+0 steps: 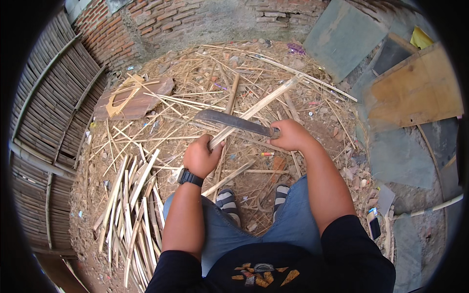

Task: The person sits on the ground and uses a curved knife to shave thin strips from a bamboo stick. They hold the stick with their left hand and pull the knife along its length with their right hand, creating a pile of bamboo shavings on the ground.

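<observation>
My left hand [201, 155], with a dark watch on its wrist, is closed around the near end of a pale split bamboo strip [268, 101]. The strip slants away to the far right. In my right hand [290, 135] is the handle of a machete [229, 120]. Its broad dark blade points left and crosses the strip just beyond my left fingers. Whether the edge bites into the strip cannot be seen. A darker stick [233, 93] lies on the ground beyond the blade.
A heap of split strips [131, 215] lies left of my legs. Shavings and thin sticks litter the ground around my sandalled feet [227, 202]. A brown board [132, 99] lies at far left. Bamboo fencing [44, 93], a brick wall [161, 22] and leaning sheets [413, 90] surround the spot.
</observation>
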{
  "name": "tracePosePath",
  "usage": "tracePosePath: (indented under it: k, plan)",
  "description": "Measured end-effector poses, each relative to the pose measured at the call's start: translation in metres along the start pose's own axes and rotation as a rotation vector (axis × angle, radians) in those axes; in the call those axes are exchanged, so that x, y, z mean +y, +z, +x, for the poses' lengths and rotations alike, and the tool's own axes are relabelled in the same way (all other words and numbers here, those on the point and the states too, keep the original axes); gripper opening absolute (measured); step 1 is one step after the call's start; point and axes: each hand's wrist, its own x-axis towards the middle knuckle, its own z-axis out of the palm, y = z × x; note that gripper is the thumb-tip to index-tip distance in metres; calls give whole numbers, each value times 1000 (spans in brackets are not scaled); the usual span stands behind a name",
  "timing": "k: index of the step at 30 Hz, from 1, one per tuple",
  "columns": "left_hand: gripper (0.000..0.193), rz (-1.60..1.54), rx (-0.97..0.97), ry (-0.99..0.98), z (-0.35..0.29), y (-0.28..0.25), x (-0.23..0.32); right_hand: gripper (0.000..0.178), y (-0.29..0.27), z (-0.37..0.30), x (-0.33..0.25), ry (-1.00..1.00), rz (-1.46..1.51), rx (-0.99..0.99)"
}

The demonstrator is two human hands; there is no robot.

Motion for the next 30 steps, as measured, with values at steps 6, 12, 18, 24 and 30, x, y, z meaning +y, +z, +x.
tracePosePath:
  k: [6,12,18,24,30]
  plan:
    - [41,-34,-1,-21,2,0,4,38,12,1,11,25,-13,179]
    - [42,-22,-2,-4,-1,-1,3,41,3,0,-3,70,-21,43]
    - [43,-11,-31,1,2,0,3,39,23,8,3,6,-45,89]
    - [45,8,-42,0,-1,1,2,39,18,5,-9,71,-15,-5]
    - [44,-25,-27,22,0,2,2,29,21,7,-2,18,-81,-19]
